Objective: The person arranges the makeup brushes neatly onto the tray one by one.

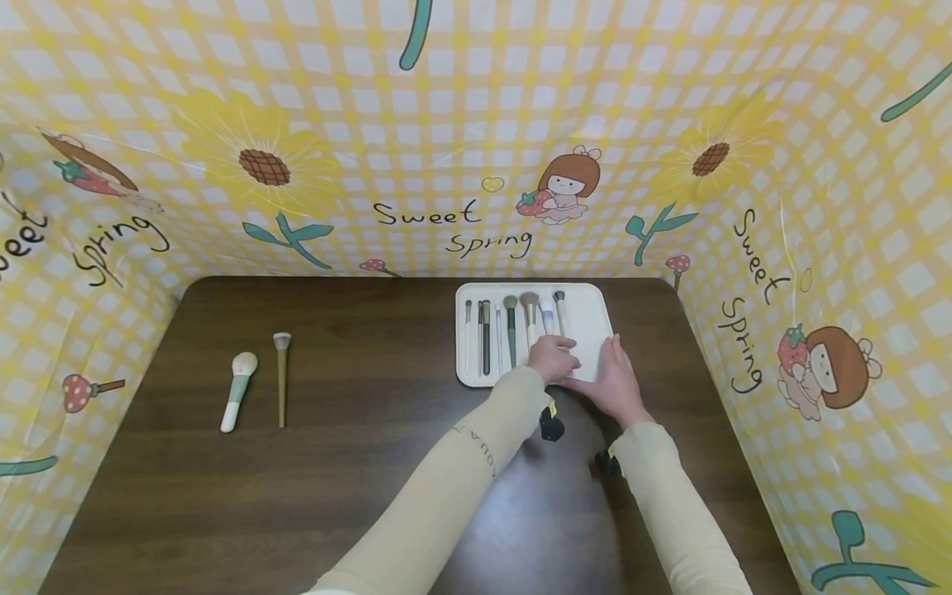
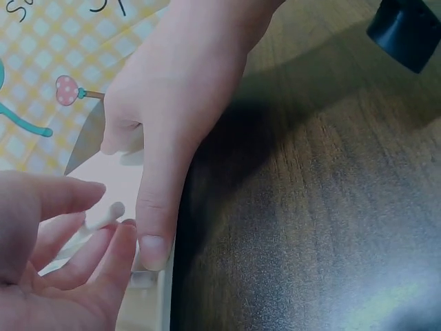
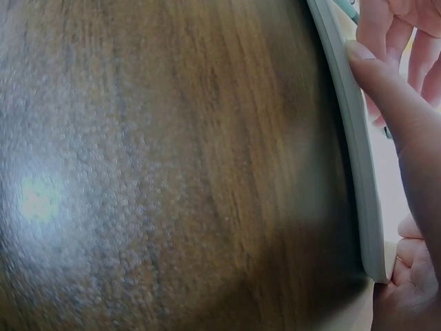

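Note:
A white tray (image 1: 592,326) lies at the back right of the table, with several makeup brushes side by side in it, among them a dark green one (image 1: 511,330) and a tan-headed one (image 1: 530,306). My left hand (image 1: 552,360) is over the tray's front right part, covering the lower ends of some brushes. In the left wrist view its fingers are loosely bent about a white brush handle (image 2: 108,216), the thumb standing apart from it. My right hand (image 1: 619,384) grips the tray's front right corner, thumb on the front rim, fingers along the right side.
On the table's left lie a green-and-white brush (image 1: 237,392) with pale bristles and a gold-handled brush (image 1: 282,380). A dark wooden table (image 1: 357,463) carries everything. Yellow checked cloth (image 1: 416,149) walls it in at the back and both sides.

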A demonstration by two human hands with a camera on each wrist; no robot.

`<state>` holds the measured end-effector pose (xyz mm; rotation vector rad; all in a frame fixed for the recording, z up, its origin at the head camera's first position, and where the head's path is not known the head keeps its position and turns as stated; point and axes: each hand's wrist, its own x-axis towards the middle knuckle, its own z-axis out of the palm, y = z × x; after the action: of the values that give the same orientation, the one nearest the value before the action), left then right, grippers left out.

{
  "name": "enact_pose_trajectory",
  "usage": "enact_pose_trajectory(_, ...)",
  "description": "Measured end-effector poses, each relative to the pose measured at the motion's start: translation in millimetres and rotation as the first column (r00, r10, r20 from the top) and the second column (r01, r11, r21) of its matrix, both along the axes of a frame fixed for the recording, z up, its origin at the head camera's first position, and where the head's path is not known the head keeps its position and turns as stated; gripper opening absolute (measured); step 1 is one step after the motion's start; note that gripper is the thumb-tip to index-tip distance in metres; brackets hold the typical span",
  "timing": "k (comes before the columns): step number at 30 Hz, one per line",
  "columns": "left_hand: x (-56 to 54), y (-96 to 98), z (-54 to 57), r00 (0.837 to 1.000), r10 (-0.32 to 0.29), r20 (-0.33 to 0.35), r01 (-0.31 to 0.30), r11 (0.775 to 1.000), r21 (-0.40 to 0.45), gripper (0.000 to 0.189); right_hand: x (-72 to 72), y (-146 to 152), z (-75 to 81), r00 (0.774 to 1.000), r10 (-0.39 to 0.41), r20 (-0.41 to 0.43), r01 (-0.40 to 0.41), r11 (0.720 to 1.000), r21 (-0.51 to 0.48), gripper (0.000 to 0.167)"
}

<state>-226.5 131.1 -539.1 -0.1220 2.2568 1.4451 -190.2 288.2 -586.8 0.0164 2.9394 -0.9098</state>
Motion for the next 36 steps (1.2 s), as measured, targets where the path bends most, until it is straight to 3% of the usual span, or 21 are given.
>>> enact_pose_trajectory(10,2.0,2.9,11.0,0.989,-0.134,-0.058,0.126,0.985,-0.119,0.048,-0.7,3,-0.9,1.000,0.008,0.019,-0.007,1.000,-0.011,0.131)
enact_pose_trajectory(16,-1.7,10.7,5.8,0.978,-0.197,-0.071,0.178,0.961,-0.210,0.051,-1.1,4,-2.8,1.000,0.025,0.003,-0.025,1.000,-0.007,0.129)
enact_pose_trajectory(29,-4.8,13.5,3.3,0.968,-0.242,-0.065,0.212,0.929,-0.303,0.052,0.1,4,-3.4,1.000,0.021,0.015,-0.020,1.000,-0.013,0.131)
enact_pose_trajectory(36,1.7,9.3,18.6,0.963,-0.263,-0.051,0.233,0.917,-0.324,0.053,-0.4,1,-1.0,1.000,0.015,0.005,-0.015,1.000,-0.023,0.132)
